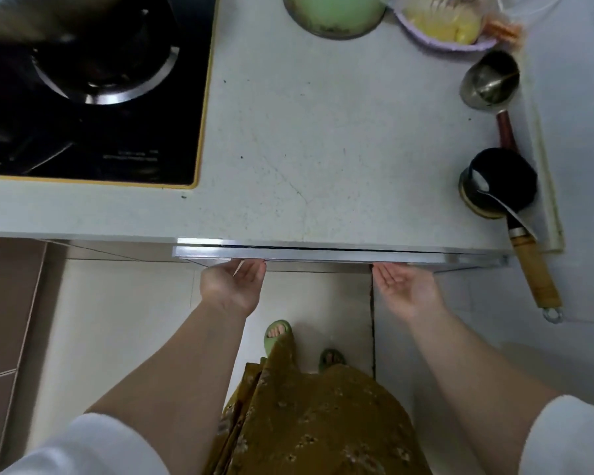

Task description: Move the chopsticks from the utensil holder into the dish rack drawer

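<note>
Under the white countertop [323, 138] runs the metal top edge of the drawer [323, 254], showing only a thin dark gap. My left hand [234, 286] and my right hand [405, 289] are both palm up below that edge, with the fingertips tucked under it and hidden. A black round utensil holder [504, 176] stands at the counter's right edge with a metal spoon [484, 190] lying in it. No chopsticks are visible, and the drawer's inside is hidden.
A black gas stove [83, 97] fills the counter's left. At the back are a green bowl [333, 12] and a purple bowl of yellow food [443, 25]. A metal ladle [489, 80] and a wooden-handled tool [535, 272] lie at the right edge. My feet stand on the tiled floor.
</note>
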